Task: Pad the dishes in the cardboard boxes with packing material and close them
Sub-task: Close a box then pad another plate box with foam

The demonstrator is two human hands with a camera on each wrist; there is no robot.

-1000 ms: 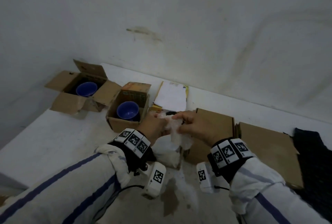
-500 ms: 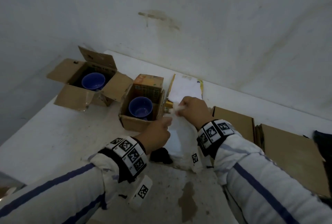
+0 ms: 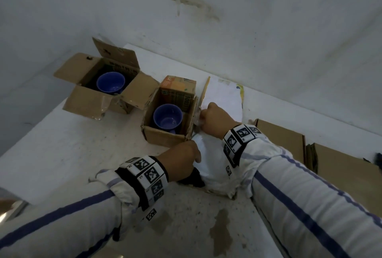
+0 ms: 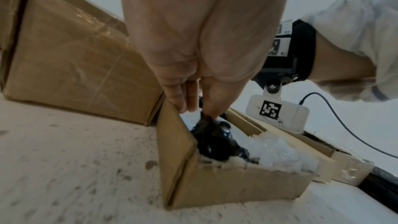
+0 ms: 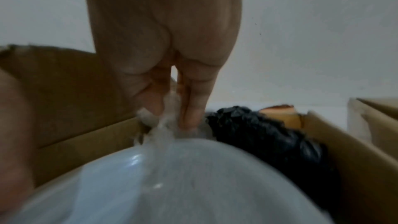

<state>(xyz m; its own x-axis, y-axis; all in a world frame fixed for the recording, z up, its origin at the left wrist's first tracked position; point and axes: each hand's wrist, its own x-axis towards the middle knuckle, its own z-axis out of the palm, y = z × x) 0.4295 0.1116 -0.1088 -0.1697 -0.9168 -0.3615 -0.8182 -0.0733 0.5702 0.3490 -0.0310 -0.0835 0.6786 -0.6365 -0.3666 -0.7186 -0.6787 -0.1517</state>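
Observation:
Two open cardboard boxes each hold a blue bowl: the left box (image 3: pixel 86 100) with its bowl (image 3: pixel 110 82), and the middle box (image 3: pixel 165 139) with its bowl (image 3: pixel 167 118). Right of them stands a packing-material box (image 4: pixel 226 185), mostly hidden in the head view. My right hand (image 3: pixel 203 117) (image 5: pixel 172 108) pinches a clear plastic sheet (image 5: pixel 183 176), stretched taut up out of that box. My left hand (image 3: pixel 194 154) (image 4: pixel 200 108) is at the box's corner and pinches a crumpled black plastic bag (image 4: pixel 215 139). Bubble wrap (image 4: pixel 277 151) lies inside.
Two closed cardboard boxes (image 3: pixel 283 140) (image 3: pixel 341 175) lie flat on the right of the white table (image 3: pixel 62 154). A white sheet (image 3: pixel 223 96) leans at the wall behind the middle box. A brown stain (image 3: pixel 221 233) marks the table near me.
My hands have parted. The right hand moved away from me toward the middle box, drawing the clear plastic out. The left hand dropped to the packing box's corner.

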